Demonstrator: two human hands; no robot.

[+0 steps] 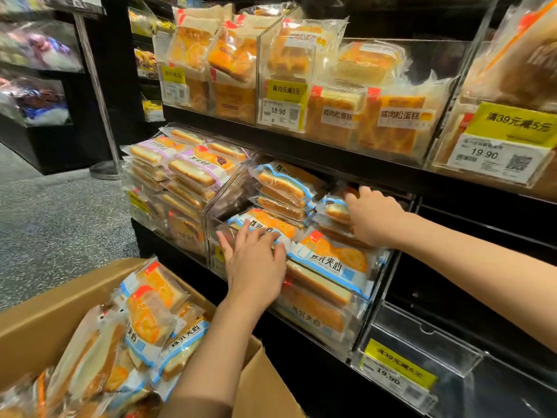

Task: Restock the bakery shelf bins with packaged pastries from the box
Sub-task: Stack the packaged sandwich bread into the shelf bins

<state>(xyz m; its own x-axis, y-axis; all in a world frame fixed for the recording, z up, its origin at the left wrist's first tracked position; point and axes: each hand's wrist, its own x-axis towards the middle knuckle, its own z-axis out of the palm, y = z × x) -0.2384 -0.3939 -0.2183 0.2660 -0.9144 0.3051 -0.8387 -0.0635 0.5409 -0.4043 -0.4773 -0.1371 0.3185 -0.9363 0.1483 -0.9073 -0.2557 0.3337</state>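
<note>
Brown cardboard box [75, 300], cut off at seven o'clock; blurred shelf goods [39, 46] at ten o'clock; small white price label [391, 380] print illegible at five o'clock.

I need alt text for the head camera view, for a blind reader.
Both hands, left hand and right hand, press blue-trimmed pastry packs into a clear shelf bin. An open cardboard box of similar packs sits below.

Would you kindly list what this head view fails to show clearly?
- Right hand fingers: tucked behind a blue-edged pack, grip unclear.
- Cardboard box: bottom cut off by the frame edge.
- Small print on the lower price tag: blurred.
- Far-left shelves: blurred goods.
</note>
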